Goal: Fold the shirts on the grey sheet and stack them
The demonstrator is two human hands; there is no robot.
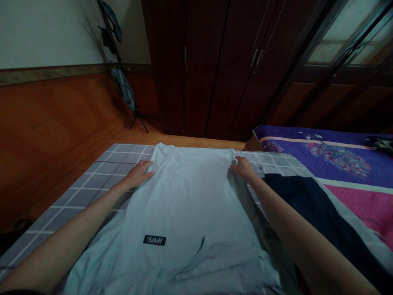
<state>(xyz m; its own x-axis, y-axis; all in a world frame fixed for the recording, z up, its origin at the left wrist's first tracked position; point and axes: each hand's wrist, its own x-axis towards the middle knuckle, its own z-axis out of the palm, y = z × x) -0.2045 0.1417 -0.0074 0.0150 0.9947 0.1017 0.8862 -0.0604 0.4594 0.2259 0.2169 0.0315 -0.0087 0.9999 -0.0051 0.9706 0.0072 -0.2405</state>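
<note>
A white T-shirt (190, 196) lies spread out with its hem at the far side and its neckline toward me. The dark label (154, 240) on its chest appears upside down. My left hand (139, 174) rests at the shirt's left edge near the hem, thumb and fingers apart. At the right corner of the hem, my right hand (243, 168) pinches the fabric. Both forearms reach forward along the sides of the shirt.
Beneath the shirt is a grey checked cloth (92, 180) on a raised surface. Dark navy fabric (297, 196) lies to the right, beside a purple and pink bedspread (337, 151). A dark wardrobe (208, 69) and a clothes stand (123, 86) stand beyond.
</note>
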